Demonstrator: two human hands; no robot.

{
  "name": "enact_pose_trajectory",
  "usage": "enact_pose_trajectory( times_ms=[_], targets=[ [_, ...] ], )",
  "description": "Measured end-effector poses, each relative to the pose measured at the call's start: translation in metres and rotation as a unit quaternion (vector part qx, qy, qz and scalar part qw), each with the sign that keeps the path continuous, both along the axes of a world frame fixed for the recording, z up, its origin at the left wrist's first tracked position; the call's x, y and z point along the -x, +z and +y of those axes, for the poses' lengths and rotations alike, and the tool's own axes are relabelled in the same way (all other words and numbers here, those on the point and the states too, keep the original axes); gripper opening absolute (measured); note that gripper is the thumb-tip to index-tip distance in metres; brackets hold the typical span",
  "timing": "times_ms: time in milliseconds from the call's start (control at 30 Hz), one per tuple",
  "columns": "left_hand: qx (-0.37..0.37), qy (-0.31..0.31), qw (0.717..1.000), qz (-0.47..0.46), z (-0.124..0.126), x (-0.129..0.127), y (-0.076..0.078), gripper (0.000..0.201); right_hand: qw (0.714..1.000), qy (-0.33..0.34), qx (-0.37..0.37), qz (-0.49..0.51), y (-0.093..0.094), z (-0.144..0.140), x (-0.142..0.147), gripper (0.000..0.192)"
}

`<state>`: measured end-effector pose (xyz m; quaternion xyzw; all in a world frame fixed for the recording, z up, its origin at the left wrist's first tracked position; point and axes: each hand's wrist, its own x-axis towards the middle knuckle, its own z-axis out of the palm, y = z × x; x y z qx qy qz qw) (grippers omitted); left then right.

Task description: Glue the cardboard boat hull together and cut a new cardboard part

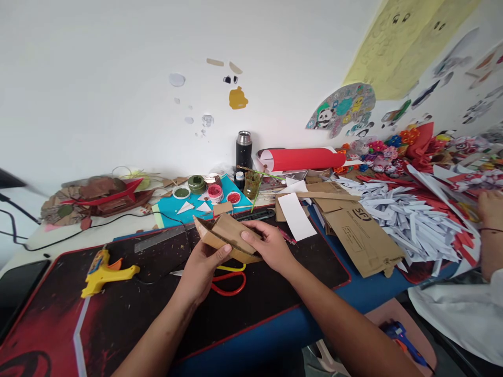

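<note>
Both my hands hold a folded brown cardboard piece (223,233), shaped like a small boat, above the dark desk mat (118,309). My left hand (202,269) grips it from below with the thumb on its near side. My right hand (267,246) clasps its right end, fingers over the top. Red and yellow-handled scissors (230,280) lie on the mat just under my hands. A yellow glue gun (104,269) rests on the mat to the left.
Paint pots (215,192) and a black flask (243,149) stand at the back. Flat cardboard sheets (361,233) and a heap of white paper strips (408,220) lie to the right, where another person's hand (491,209) rests. A red roll (302,158) lies behind.
</note>
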<state>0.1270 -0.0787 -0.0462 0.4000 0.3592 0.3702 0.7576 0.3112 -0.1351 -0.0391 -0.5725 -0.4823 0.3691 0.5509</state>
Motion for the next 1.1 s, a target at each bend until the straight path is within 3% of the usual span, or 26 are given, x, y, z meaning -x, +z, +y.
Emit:
enact_pose_trajectory(
  times_ms=[400, 867, 967, 1100],
  targets=[
    [0.005, -0.003, 1.000, 0.000, 0.000, 0.000, 0.000, 0.071, 1.000, 0.012, 0.017, -0.017, -0.003, -0.001, 0.001, 0.040],
    [-0.004, 0.003, 1.000, 0.002, 0.001, 0.003, 0.000, 0.065, 0.999, 0.013, 0.029, -0.028, -0.002, -0.002, 0.008, 0.047],
    [-0.009, -0.001, 1.000, 0.002, 0.001, 0.006, 0.005, 0.065, 1.000, -0.005, 0.028, 0.010, -0.005, -0.001, 0.009, 0.045],
    [-0.012, 0.020, 0.999, 0.030, 0.005, 0.018, 0.011, 0.064, 0.985, -0.086, 0.008, 0.148, -0.007, 0.002, 0.004, 0.048]
  ],
)
